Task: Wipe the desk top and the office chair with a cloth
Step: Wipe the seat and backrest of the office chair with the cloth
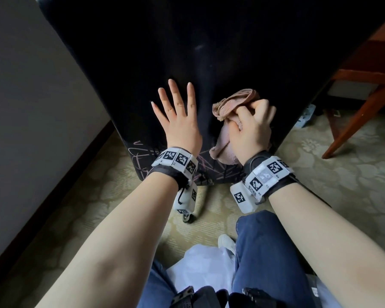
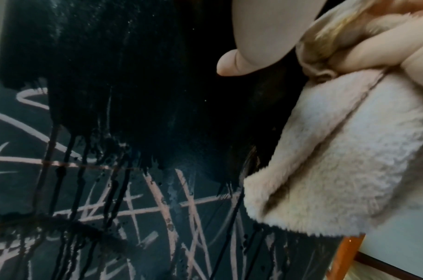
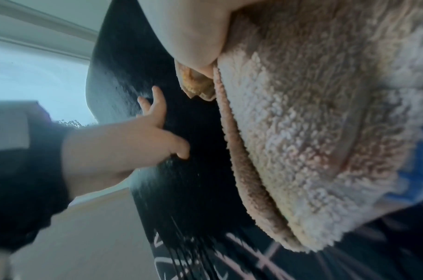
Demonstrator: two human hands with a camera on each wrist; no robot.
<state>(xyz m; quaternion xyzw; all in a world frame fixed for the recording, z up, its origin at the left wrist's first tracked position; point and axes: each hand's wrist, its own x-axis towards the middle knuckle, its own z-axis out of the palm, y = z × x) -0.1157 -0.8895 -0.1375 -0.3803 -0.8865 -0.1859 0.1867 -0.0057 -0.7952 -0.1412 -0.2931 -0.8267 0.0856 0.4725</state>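
The back of the black office chair (image 1: 187,52) fills the upper middle of the head view, with pale pink scribble lines along its lower edge (image 2: 157,208). My left hand (image 1: 178,114) lies flat against it with the fingers spread and straight. To its right my right hand (image 1: 251,127) grips a bunched pink fleece cloth (image 1: 231,105) and presses it on the chair back. The cloth (image 2: 337,151) hangs in folds below the fist, and it (image 3: 325,132) covers most of the right wrist view. My left hand (image 3: 155,128) shows there too, palm on the fabric.
A brown wooden desk leg and frame (image 1: 360,112) stand at the right. A chair caster (image 1: 188,217) sits on the patterned carpet (image 1: 342,185) below the chair. A grey wall with a dark skirting (image 1: 31,107) runs on the left. My jeans-clad knees (image 1: 271,252) are close underneath.
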